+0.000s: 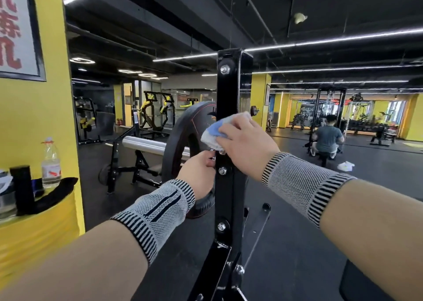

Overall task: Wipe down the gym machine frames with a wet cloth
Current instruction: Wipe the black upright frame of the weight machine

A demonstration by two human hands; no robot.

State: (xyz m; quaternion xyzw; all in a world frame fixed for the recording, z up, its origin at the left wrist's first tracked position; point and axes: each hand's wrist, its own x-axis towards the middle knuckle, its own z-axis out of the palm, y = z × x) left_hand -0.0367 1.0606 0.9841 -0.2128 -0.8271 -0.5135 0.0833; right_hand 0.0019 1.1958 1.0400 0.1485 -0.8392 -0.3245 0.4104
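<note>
A black upright post [230,94] of a gym machine frame stands in the middle, with silver bolts down its face. My right hand [248,145] presses a blue and white cloth [217,131] against the post at mid height, fingers curled over the cloth. Just below, my left hand [199,174] grips the post's left edge, its fingertips at a small metal fitting. Both wrists wear grey knitted bands.
A black weight plate [183,140] on a silver bar [146,144] sits right behind the post. At left, a yellow pillar and ledge [34,227] carry a water bottle [50,163] and dark items. A person [327,138] sits at a machine to the right. Dark rubber floor all around.
</note>
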